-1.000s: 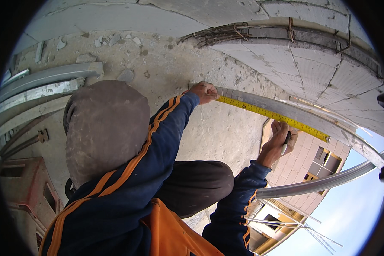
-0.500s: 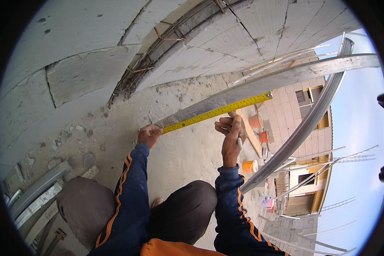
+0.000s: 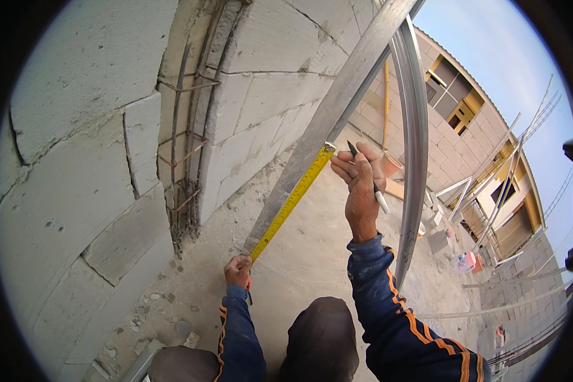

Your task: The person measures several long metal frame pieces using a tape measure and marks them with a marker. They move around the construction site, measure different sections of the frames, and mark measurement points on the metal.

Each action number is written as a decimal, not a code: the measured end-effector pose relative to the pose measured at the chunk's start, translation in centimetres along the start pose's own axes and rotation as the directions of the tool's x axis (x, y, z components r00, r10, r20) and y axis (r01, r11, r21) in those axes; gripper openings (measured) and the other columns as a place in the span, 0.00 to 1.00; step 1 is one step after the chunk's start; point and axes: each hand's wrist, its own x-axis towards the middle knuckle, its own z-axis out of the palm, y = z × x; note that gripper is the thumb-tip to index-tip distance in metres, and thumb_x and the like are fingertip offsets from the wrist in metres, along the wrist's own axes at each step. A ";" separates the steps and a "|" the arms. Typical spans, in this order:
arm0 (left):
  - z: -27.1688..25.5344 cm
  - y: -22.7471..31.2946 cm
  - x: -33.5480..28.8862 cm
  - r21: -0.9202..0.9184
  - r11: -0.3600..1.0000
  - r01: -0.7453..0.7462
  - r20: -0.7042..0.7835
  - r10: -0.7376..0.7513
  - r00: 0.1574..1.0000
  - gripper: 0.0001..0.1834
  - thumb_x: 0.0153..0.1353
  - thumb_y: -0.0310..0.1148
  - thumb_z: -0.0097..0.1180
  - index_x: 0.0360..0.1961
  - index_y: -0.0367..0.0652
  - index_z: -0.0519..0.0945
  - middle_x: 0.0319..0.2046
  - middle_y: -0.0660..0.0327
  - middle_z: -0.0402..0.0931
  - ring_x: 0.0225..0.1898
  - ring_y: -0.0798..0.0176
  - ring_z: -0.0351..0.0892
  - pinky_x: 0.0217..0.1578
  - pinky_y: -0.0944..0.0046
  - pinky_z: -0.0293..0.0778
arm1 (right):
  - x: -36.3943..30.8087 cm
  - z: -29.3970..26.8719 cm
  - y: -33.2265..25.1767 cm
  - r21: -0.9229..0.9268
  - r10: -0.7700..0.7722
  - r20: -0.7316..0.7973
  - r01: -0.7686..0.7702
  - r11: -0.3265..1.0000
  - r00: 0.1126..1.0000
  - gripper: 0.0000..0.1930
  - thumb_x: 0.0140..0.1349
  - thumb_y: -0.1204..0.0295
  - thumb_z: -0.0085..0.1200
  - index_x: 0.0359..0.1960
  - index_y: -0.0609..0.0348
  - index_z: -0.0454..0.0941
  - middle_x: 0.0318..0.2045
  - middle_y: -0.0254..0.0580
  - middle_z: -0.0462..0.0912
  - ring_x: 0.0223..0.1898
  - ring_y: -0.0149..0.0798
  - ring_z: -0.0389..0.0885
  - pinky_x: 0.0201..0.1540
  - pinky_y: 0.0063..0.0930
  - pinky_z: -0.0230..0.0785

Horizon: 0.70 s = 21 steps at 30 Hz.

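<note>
My left hand (image 3: 238, 271) is closed at the near end of a yellow tape measure (image 3: 291, 205), with a bit of red showing beside the fingers. From there the blade runs up along a grey metal profile (image 3: 325, 118), its hooked end beside the profile's edge. Close to that hook, my right hand (image 3: 365, 188) holds a marker pen (image 3: 380, 198) with a dark tip and a white end. The pen lies across the fingers, its tip toward the profile. Whether the tip touches the metal I cannot tell.
A second metal profile (image 3: 413, 127) stands to the right of my hand. On the left rises a wall of pale blocks (image 3: 76, 216) with exposed rebar (image 3: 184, 146). Rubble (image 3: 143, 318) lies along its foot. A bucket (image 3: 391, 165) and a block building (image 3: 455, 146) are behind.
The view has turned, so the profile and tape now slope more steeply. My right hand has come to the tape's hooked end, and the marker's dark tip now shows. My left hand stays at the near end.
</note>
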 end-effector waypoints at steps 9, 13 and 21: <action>-0.4 -1.5 0.6 0.013 0.999 -0.038 0.022 0.038 0.999 0.15 0.62 0.38 0.69 0.38 0.35 0.84 0.31 0.61 0.83 0.34 0.67 0.81 0.37 0.66 0.76 | -0.8 0.8 -0.8 0.222 0.083 0.031 -0.087 0.971 0.996 0.15 0.73 0.70 0.50 0.53 0.72 0.75 0.41 0.57 0.85 0.42 0.45 0.89 0.49 0.35 0.86; -0.3 -1.3 0.4 -0.032 0.999 -0.033 0.027 0.034 0.999 0.10 0.63 0.32 0.68 0.38 0.36 0.83 0.33 0.64 0.82 0.34 0.71 0.78 0.39 0.69 0.75 | -0.7 0.6 -1.0 0.219 0.060 0.091 -0.079 0.973 0.994 0.13 0.72 0.73 0.50 0.51 0.72 0.76 0.39 0.56 0.86 0.41 0.45 0.89 0.48 0.35 0.86; -0.3 -0.9 0.2 -0.021 0.998 -0.054 0.040 0.054 0.998 0.10 0.62 0.31 0.68 0.39 0.36 0.83 0.32 0.62 0.83 0.34 0.70 0.80 0.38 0.68 0.77 | 0.7 -0.5 -1.2 0.122 0.097 0.222 -0.127 0.984 0.970 0.14 0.72 0.70 0.51 0.49 0.71 0.79 0.39 0.52 0.86 0.41 0.44 0.90 0.50 0.36 0.85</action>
